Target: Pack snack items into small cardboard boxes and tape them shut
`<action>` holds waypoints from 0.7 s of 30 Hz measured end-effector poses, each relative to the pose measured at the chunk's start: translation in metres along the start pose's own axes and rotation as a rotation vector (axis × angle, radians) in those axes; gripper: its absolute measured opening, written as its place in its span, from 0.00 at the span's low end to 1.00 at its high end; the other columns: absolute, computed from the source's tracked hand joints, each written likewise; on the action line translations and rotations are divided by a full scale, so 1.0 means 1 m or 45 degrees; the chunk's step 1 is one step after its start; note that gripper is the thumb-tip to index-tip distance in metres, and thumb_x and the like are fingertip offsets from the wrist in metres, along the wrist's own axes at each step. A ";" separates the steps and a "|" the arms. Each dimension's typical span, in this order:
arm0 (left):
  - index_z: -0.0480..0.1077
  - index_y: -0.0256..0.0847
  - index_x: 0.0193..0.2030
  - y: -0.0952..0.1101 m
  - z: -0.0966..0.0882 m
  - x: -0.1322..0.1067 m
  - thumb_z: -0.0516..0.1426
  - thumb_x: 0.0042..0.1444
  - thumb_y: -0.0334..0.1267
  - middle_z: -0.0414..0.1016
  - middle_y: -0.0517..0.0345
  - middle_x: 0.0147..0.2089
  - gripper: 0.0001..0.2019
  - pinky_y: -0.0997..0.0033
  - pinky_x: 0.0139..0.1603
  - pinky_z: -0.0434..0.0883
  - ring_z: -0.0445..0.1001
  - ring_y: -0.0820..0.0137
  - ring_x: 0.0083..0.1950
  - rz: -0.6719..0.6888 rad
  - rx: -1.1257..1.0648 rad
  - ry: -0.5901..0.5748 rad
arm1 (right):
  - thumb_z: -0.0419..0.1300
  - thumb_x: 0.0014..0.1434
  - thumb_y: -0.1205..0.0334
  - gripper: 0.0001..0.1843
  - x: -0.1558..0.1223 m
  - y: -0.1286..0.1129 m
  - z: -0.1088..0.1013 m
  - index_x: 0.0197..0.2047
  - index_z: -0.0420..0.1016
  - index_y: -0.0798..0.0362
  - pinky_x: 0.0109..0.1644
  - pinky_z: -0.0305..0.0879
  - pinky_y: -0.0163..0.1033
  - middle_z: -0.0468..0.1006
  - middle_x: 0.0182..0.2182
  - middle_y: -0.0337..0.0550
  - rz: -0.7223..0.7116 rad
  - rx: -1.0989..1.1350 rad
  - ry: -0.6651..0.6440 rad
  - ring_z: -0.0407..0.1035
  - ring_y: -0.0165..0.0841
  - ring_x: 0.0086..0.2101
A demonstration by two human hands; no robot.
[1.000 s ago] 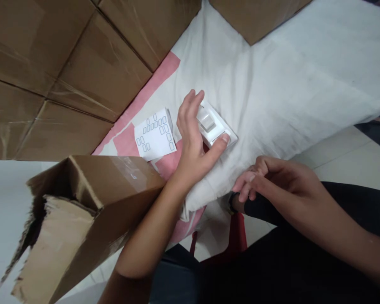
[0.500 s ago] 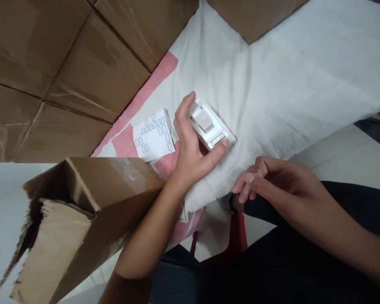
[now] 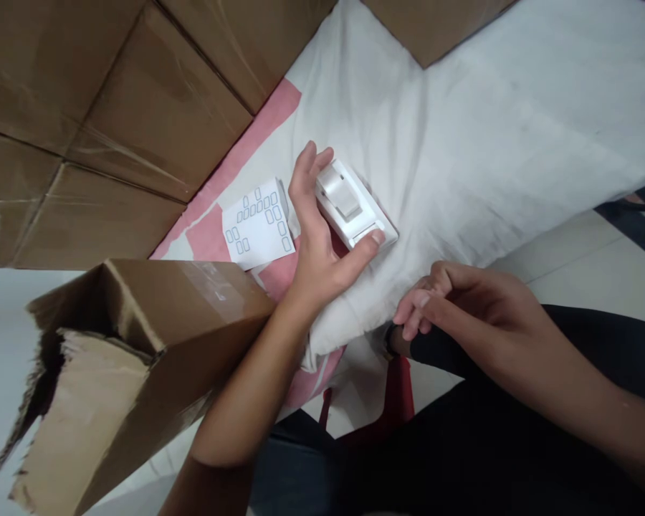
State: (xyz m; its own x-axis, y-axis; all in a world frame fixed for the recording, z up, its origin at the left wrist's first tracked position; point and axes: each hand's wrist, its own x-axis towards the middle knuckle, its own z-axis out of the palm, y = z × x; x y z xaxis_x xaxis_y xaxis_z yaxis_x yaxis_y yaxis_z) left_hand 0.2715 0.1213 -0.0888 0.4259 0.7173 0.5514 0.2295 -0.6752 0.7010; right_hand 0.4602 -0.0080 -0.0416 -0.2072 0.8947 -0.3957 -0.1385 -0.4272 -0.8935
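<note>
A white plastic device (image 3: 337, 192) with a rectangular base and a raised, rounded, translucent grey part lies on the white cloth (image 3: 462, 158). My left hand (image 3: 322, 247) spans its left side. The thumb presses on the near end, while a fingertip rests at the far corner and another finger stands raised beside it. Just left of that hand is a white paper sheet (image 3: 259, 233) printed with small blue-outlined boxes. Over my lap, apart from the device, hovers my right hand (image 3: 462, 304), its fingers curled and the thumb pressed to them. Anything in that pinch is hidden.
Taped cardboard boxes (image 3: 134, 107) are stacked at the upper left, with another box (image 3: 441, 29) at the top. An opened carton (image 3: 193, 344) with torn flaps stands at the lower left, close to my left forearm. A red stool (image 3: 396, 401) shows below the cloth's edge.
The view has shifted slightly. One finger of my left hand has lifted from the device, and the thumb has moved a little at its near end. My right hand looks nearly the same.
</note>
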 end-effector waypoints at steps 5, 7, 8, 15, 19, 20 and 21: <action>0.44 0.55 0.72 -0.002 0.000 0.001 0.56 0.55 0.70 0.48 0.49 0.68 0.44 0.41 0.71 0.57 0.53 0.49 0.71 0.114 0.034 0.056 | 0.65 0.60 0.44 0.22 -0.001 0.001 -0.001 0.26 0.68 0.51 0.39 0.72 0.42 0.81 0.30 0.41 0.036 -0.010 0.008 0.74 0.35 0.31; 0.44 0.56 0.72 -0.001 0.000 0.000 0.56 0.56 0.70 0.47 0.50 0.69 0.44 0.40 0.71 0.55 0.52 0.48 0.72 0.103 0.021 0.036 | 0.65 0.60 0.45 0.21 0.000 0.001 -0.001 0.26 0.69 0.51 0.39 0.72 0.42 0.81 0.31 0.41 0.040 -0.006 0.003 0.74 0.35 0.30; 0.44 0.57 0.72 0.000 -0.001 0.000 0.56 0.56 0.70 0.47 0.51 0.69 0.43 0.39 0.72 0.55 0.51 0.48 0.73 0.087 0.008 0.025 | 0.65 0.60 0.45 0.21 0.000 0.001 0.000 0.27 0.69 0.51 0.39 0.72 0.41 0.81 0.31 0.41 0.038 -0.006 0.002 0.74 0.35 0.31; 0.43 0.57 0.72 0.001 0.000 -0.001 0.55 0.57 0.68 0.43 0.52 0.71 0.42 0.41 0.74 0.51 0.47 0.48 0.74 0.045 -0.105 -0.015 | 0.65 0.62 0.47 0.21 0.000 -0.004 0.000 0.26 0.67 0.51 0.40 0.68 0.39 0.81 0.30 0.41 0.016 -0.024 -0.031 0.75 0.34 0.33; 0.44 0.56 0.72 -0.001 0.001 -0.001 0.54 0.56 0.68 0.44 0.51 0.70 0.42 0.40 0.74 0.52 0.48 0.47 0.74 0.047 -0.107 0.006 | 0.65 0.62 0.48 0.20 -0.001 -0.002 -0.001 0.26 0.66 0.51 0.39 0.68 0.39 0.81 0.30 0.40 0.024 -0.006 -0.039 0.74 0.34 0.32; 0.44 0.56 0.72 -0.001 0.001 -0.001 0.54 0.56 0.69 0.44 0.51 0.71 0.43 0.41 0.74 0.53 0.48 0.47 0.74 0.051 -0.102 0.013 | 0.65 0.62 0.48 0.20 -0.001 -0.002 -0.001 0.26 0.66 0.51 0.39 0.68 0.39 0.81 0.30 0.40 0.021 -0.006 -0.034 0.74 0.34 0.32; 0.44 0.55 0.72 0.000 0.000 -0.001 0.54 0.55 0.71 0.44 0.50 0.71 0.44 0.41 0.74 0.53 0.48 0.47 0.74 0.055 -0.087 0.013 | 0.65 0.62 0.48 0.20 -0.001 -0.002 -0.001 0.26 0.66 0.51 0.39 0.68 0.39 0.81 0.30 0.40 0.020 -0.010 -0.033 0.74 0.34 0.32</action>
State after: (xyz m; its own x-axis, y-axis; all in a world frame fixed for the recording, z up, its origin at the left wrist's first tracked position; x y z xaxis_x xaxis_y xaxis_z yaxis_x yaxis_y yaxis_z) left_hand 0.2713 0.1206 -0.0898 0.4254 0.6894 0.5863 0.1503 -0.6926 0.7055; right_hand 0.4613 -0.0076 -0.0397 -0.2340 0.8843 -0.4041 -0.1276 -0.4400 -0.8889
